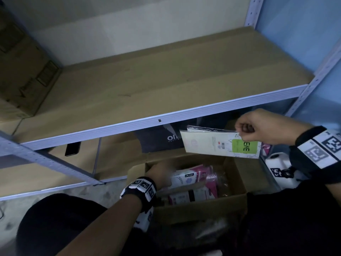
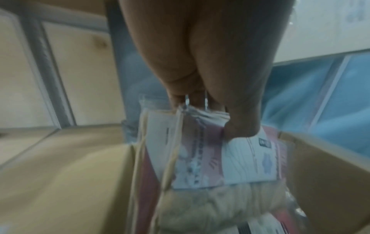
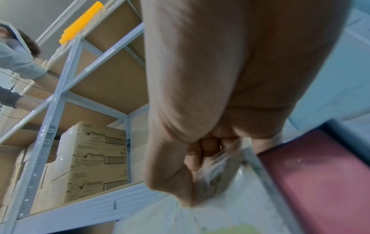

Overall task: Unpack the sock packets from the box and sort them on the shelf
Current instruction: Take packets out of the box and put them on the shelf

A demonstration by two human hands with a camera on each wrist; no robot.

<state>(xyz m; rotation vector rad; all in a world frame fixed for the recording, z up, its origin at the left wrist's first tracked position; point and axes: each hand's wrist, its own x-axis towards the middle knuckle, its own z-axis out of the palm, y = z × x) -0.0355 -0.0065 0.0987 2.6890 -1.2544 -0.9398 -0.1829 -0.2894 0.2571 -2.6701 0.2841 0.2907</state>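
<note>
Bare shelf board (image 1: 166, 74) above holds no packets yet. My right hand (image 1: 265, 126) pinches a green-labelled sock packet (image 1: 219, 143) over the box (image 1: 199, 209); my left hand (image 1: 160, 174) grips pink-and-white packets (image 2: 230, 158) inside. Sorting has barely begun.

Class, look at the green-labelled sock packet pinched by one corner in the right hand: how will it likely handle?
The green-labelled packet probably stays fairly stiff: it juts flat from the right hand. Likely light, as a corner pinch carries it. Its glossy wrap may be slippery.
</note>
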